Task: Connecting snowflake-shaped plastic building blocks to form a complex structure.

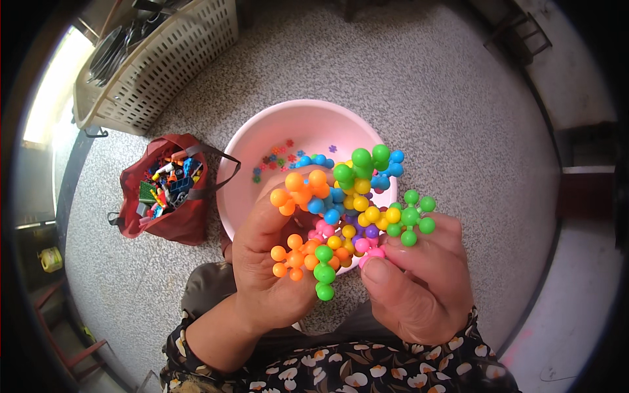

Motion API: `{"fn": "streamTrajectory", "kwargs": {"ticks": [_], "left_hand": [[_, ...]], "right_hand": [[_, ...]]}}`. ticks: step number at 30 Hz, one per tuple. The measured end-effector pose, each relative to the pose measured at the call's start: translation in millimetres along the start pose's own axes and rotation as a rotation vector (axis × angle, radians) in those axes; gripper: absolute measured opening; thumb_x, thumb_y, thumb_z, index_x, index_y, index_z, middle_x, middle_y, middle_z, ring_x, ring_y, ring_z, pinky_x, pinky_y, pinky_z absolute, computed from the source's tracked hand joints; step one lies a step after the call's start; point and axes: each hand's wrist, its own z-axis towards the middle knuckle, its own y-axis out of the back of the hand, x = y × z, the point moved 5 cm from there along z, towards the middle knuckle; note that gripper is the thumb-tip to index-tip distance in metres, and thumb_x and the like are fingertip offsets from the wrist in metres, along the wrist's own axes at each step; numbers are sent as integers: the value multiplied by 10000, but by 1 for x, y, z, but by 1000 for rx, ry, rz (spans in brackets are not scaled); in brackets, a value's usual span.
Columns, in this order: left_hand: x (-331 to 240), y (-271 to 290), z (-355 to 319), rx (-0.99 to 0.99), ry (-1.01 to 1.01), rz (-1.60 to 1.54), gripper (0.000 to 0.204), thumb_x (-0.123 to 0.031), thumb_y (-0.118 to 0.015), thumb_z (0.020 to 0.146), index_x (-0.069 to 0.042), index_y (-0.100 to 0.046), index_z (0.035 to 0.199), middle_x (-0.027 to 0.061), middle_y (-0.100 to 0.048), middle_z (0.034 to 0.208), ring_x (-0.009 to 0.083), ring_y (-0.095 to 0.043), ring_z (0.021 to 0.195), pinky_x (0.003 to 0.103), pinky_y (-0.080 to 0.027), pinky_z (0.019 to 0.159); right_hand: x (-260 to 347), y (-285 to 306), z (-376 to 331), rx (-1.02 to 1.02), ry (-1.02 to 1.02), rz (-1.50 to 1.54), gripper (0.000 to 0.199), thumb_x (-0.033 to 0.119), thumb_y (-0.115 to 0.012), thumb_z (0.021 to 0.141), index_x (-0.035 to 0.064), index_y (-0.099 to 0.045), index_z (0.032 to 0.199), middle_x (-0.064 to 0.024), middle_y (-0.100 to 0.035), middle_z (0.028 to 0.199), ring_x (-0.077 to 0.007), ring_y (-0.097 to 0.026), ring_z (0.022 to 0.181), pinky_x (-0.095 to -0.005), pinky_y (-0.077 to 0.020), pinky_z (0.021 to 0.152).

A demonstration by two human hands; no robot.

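Between my two hands is a cluster of joined plastic snowflake-shaped building pieces (334, 202) with round knobs, in orange, blue, green, yellow, pink and purple. My left hand (265, 262) wraps round its left side, next to the orange pieces. At the lower right, my right hand (422, 281) pinches a pink knobbed piece (371, 252) between thumb and fingers, where it meets the cluster. Below the cluster stands a round pink basin (239, 141). Several small loose pieces (282, 159) in red, green, blue and purple lie on its bottom.
Left of the basin sits a dark red bag (187, 226) filled with mixed toy bricks, its handle reaching over the basin's rim. A cream slotted basket (164, 72) holding dark items stands at the upper left. Speckled grey floor (452, 118) surrounds them. A small stool (521, 36) is at the far right.
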Motion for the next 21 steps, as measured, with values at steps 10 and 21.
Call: {"fn": "streamTrajectory", "kwargs": {"ticks": [10,21], "left_hand": [[2,-6,5,35,-64,-16,519,79,-569,737,24,-389,1220,121,-409,1191,201,-461,1089,323,-382,922],[11,-1,4,62,-30,-11,542,108,-558,736,14,-378,1238,102,-431,1169,187,-475,1079,302,-407,900]], "right_hand": [[-3,3,-3,-106,88,-85,270,90,-669,695,57,-620,958,-42,-614,875,-123,-552,687,-245,-382,559],[-6,0,1,-13,75,-116,250,103,-632,703,28,-629,941,-49,-627,853,-130,-572,690,-241,-385,573]]}}
